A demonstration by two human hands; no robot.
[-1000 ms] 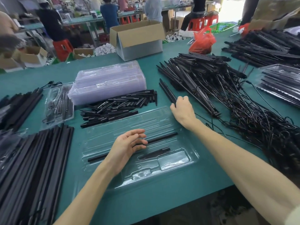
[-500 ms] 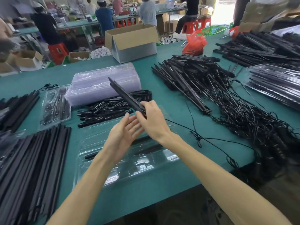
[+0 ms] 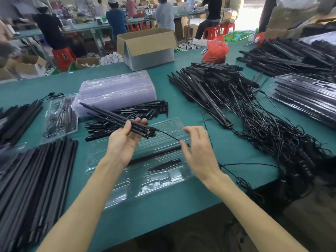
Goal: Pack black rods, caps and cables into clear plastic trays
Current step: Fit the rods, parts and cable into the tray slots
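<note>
My left hand point(image 3: 125, 140) grips a small bundle of black rods point(image 3: 109, 115) above the clear plastic tray point(image 3: 163, 180), tips pointing up-left. A thin cable point(image 3: 168, 135) runs from the bundle's end to my right hand point(image 3: 198, 153). That hand hovers over the tray's right part with loosely spread fingers, and the cable reaches its thumb. One long rod point(image 3: 158, 154) and a short black cap piece point(image 3: 164, 165) lie in the tray. Loose caps point(image 3: 131, 113) are piled just behind the tray.
A stack of clear trays point(image 3: 116, 91) lies behind the caps. A big heap of cabled rods point(image 3: 227, 99) fills the right side. Bare rods point(image 3: 36, 179) lie at the left, with a partly filled tray point(image 3: 61, 113) behind them. A cardboard box point(image 3: 147, 50) stands at the back.
The rod bundle passed from my right hand into my left. My right hand let go and drew back to the right along the trailing cable.
</note>
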